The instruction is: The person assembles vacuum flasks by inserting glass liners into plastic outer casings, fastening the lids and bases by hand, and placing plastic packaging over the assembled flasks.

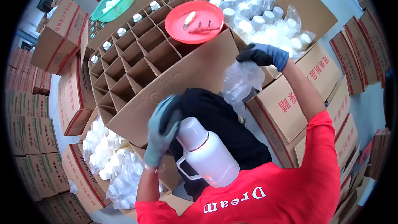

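Observation:
A white vacuum flask [215, 161] with a handle and a glossy cup-shaped lid [192, 134] rests tilted on my lap against my red shirt. My left hand [163, 126], in a grey-green glove with a dark palm, is beside the lid, its fingers stretched out. I cannot tell whether it touches the lid. Out to the right, my right hand [259, 55], in a blue-grey and black glove, is closed on a crumpled clear plastic bag [242, 81]. The bag hangs down between the divided carton and a closed carton.
A divided carton [170, 85] ahead has several silver-topped bottles in its far row. On it sits a red basin [174, 27] with a box cutter [189, 20]. An open carton [306, 2] holds bagged white flasks. Behind is a green basin [101, 14]; closed cartons [306, 91] stand right.

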Motion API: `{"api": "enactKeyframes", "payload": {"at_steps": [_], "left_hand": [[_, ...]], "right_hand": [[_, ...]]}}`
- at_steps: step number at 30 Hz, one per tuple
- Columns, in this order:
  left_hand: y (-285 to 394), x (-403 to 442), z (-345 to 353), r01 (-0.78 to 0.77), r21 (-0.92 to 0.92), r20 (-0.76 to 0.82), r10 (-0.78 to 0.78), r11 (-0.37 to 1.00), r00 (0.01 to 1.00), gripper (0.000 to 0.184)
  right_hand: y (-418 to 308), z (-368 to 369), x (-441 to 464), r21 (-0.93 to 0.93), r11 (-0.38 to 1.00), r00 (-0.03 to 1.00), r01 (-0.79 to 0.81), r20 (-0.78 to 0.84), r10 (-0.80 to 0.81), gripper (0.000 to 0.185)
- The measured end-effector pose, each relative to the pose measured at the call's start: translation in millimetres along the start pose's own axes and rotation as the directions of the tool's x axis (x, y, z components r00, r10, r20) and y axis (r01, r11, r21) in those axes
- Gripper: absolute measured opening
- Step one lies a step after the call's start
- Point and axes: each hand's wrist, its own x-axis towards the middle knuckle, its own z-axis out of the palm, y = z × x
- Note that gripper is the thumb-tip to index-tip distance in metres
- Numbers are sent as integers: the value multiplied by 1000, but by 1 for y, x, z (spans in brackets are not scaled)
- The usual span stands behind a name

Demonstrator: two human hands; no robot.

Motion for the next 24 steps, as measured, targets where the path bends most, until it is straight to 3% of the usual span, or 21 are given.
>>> {"api": "enactKeyframes", "payload": {"at_steps": [1,2,3,4,5,6,7,8,9,11,12,13,15,17,18,19,20,21,22,23,24], "left_hand": [[-5,19,8,-39,-61,56,42,997,998,51],[-2,34,16,-12,-96,85,20,995,996,56],[2,45,24,20,-128,117,-5,992,993,62],[0,51,31,-70,-54,103,75,996,992,69],[-5,56,36,-157,25,96,154,987,983,77],[-10,57,36,-141,66,118,133,988,984,96],[-13,57,35,-153,77,76,147,985,986,101],[-17,55,34,-164,89,37,161,983,986,107],[-23,52,32,-174,99,-2,175,980,985,112],[-32,43,26,-201,224,-76,223,954,972,123],[-32,38,24,-210,284,-121,252,935,960,123],[-31,36,23,-214,343,-163,283,914,945,124],[-32,41,25,-149,501,-258,311,853,915,117],[-44,59,29,-8,617,-371,300,787,879,113],[-66,69,32,69,545,-451,222,836,865,100],[-94,74,33,130,366,-524,88,921,847,71],[-109,73,26,207,-25,-536,-188,978,823,56],[-118,72,17,261,-411,-438,-440,874,784,42],[-121,71,15,176,-556,-461,-478,812,748,34],[-124,64,14,86,-681,-471,-525,727,709,28],[-129,44,3,187,-531,-411,-444,826,796,24]], "right_hand": [[-16,-18,13,-73,994,993,76,-88,-82,36],[-27,-24,27,253,967,984,42,-179,4,40],[-28,-23,43,608,794,968,-20,-185,167,44],[-32,-23,61,870,493,927,3,-187,325,49],[-37,-24,78,921,368,952,127,-217,214,44],[-35,-21,101,870,445,947,213,-297,126,43],[-36,-17,126,807,508,929,303,-369,33,42],[-40,-9,146,642,679,844,357,-533,60,35],[-60,-10,162,882,361,852,302,-420,314,22],[-37,-6,205,902,-231,903,365,-282,325,20],[-40,-3,224,875,-220,835,432,-296,464,21],[-56,-5,233,908,-264,865,324,-172,472,24],[-73,0,259,937,-149,812,317,-187,553,34],[-80,13,280,941,-241,847,239,-81,525,37],[-81,18,288,939,-279,860,199,-30,510,39],[-68,30,292,975,-195,895,108,-10,446,48],[-70,40,293,992,-103,888,77,-22,459,52],[-77,53,287,999,-6,880,46,-38,473,58],[-84,64,274,905,420,900,59,-231,370,63],[-93,74,261,639,765,876,83,-413,250,71],[-96,84,244,404,902,883,153,-465,59,74]]}}
